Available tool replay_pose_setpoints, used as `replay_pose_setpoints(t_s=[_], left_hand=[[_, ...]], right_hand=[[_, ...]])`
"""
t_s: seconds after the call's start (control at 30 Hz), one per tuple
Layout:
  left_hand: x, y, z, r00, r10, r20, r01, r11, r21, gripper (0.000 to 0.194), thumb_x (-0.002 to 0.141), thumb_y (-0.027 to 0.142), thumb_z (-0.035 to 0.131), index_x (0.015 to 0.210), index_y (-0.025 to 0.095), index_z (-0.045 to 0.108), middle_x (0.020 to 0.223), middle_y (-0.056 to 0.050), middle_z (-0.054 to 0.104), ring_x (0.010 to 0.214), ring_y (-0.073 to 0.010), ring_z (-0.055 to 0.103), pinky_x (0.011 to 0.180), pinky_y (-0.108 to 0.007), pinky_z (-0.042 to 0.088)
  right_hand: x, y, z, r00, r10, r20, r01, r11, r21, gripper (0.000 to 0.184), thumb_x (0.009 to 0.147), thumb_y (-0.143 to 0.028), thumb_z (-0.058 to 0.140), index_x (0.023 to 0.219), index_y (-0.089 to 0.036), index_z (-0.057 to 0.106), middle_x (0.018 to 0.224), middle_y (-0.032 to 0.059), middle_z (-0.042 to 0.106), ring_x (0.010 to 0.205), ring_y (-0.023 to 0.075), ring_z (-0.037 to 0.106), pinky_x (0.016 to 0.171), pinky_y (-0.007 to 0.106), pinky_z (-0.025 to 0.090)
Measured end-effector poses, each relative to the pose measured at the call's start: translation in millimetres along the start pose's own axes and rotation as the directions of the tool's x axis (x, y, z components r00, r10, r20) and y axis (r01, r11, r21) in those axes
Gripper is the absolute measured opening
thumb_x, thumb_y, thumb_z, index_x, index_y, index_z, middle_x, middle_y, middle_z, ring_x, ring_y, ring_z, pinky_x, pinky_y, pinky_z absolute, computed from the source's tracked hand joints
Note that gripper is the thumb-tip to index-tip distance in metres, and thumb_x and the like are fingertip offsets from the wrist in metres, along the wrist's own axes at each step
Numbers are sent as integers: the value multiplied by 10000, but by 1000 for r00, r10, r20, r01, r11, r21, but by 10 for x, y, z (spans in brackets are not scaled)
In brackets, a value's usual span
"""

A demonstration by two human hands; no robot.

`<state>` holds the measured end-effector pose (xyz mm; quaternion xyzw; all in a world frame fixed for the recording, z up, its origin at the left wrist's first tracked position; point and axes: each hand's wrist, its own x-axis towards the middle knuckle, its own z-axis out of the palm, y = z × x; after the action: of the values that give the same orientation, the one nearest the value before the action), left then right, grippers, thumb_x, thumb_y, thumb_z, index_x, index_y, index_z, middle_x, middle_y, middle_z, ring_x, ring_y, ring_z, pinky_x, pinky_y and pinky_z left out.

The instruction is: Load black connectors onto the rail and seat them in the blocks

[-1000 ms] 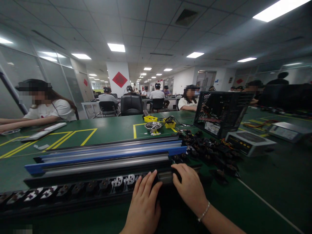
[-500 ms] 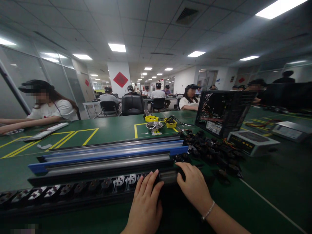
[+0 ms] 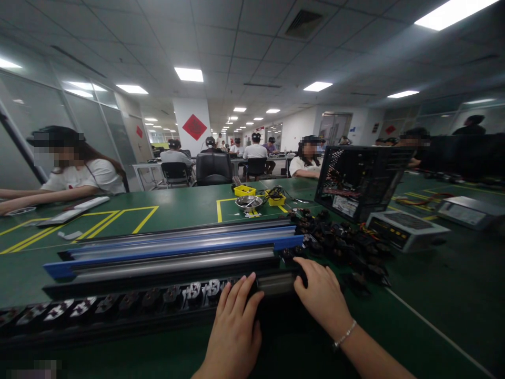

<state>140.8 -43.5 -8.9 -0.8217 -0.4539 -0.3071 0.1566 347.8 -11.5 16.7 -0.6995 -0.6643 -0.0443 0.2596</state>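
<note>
A long black power strip housing (image 3: 130, 323) lies across the front of the table, with several black socket modules (image 3: 151, 298) in a row along its channel. Over the row's right end is my left hand (image 3: 236, 321), its fingers laid across the housing and its thumb along the near side. To its right a bare grey metal stretch (image 3: 274, 285) of the channel shows. Around the housing near its right end curls my right hand (image 3: 325, 295), thumb towards me and fingers on the far side; whatever lies under its fingertips is hidden.
Behind lie several long rails with blue edges (image 3: 181, 245). A pile of black socket parts (image 3: 343, 245) sits at right, near a power supply (image 3: 406, 231) and an open computer case (image 3: 361, 181). Farther back are a metal bowl (image 3: 248, 202) and yellow bins (image 3: 244, 190). Co-workers sit around.
My right hand has slid a little to the right along the housing, baring more of the metal channel. My left hand has stayed nearly in place.
</note>
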Motion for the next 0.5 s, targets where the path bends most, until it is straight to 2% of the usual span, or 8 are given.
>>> replay_pose_setpoints(t_s=[0.5], left_hand=[[-3, -5, -8, 1000, -5, 14, 5, 1000, -14, 496, 708, 87, 474, 1159, 281, 541, 1396, -4, 416, 1247, -217, 398, 1032, -449, 335]], right_hand=[[28, 74, -73, 994, 99, 38, -98, 994, -40, 465, 770, -247, 413, 1231, -235, 475, 1219, 76, 550, 1146, 240, 465, 996, 589, 227]])
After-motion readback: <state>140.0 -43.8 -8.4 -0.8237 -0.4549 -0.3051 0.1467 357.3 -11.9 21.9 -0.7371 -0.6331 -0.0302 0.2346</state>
